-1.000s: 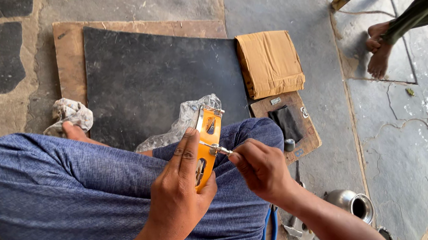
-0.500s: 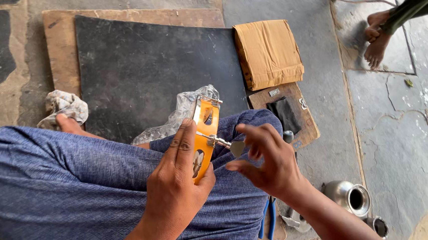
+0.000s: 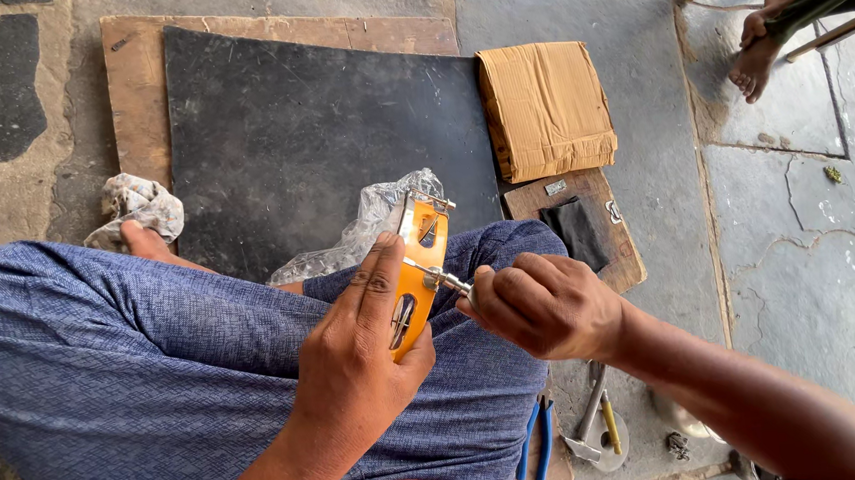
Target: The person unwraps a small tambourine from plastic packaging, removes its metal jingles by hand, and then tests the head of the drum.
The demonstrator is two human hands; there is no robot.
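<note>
My left hand [image 3: 361,360] grips an orange curved wooden frame [image 3: 418,271] with slots and small metal discs, held upright over my lap. My right hand [image 3: 542,302] is closed around a thin metal tool [image 3: 447,281] whose tip presses against the side of the frame. Both hands are above my crossed legs in blue trousers [image 3: 135,361]. Just behind the frame, a crumpled clear plastic bag [image 3: 376,219] rests on a black mat.
A black mat [image 3: 319,127] lies on a wooden board [image 3: 136,90] on the stone floor. A folded cardboard piece [image 3: 547,109] and a small wooden block [image 3: 587,229] are to the right. Blue-handled pliers [image 3: 535,443] and a hammer [image 3: 591,424] lie by my knee. Another person's foot [image 3: 760,51] is far right.
My right hand has closed tighter around the tool and moved in against the frame. The view has shifted slightly, and the metal cup at lower right is out of sight.
</note>
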